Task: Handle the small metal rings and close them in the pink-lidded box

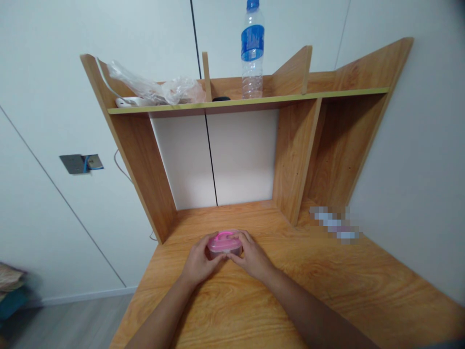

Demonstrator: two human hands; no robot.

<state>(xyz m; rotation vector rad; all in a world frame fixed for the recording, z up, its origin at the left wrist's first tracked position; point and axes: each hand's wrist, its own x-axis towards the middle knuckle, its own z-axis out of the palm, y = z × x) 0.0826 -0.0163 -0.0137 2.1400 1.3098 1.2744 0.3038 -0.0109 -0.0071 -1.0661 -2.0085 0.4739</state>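
Observation:
A small clear plastic box with a pink lid and pink handle [224, 241] rests on the wooden desk [327, 286], near its middle. My left hand [199, 263] grips the box from its left side, fingers curled round its front corner. My right hand [251, 256] holds the right side, fingers wrapped over the lid's edge. Both thumbs meet below the box's front. What is inside the box cannot be made out.
A wooden hutch rises behind the desk; its top shelf [250, 101] carries a plastic water bottle [252, 48], a crumpled clear bag [160, 87] and a white object [129, 101]. A blurred item [336, 224] lies in the right alcove. Walls flank the desk.

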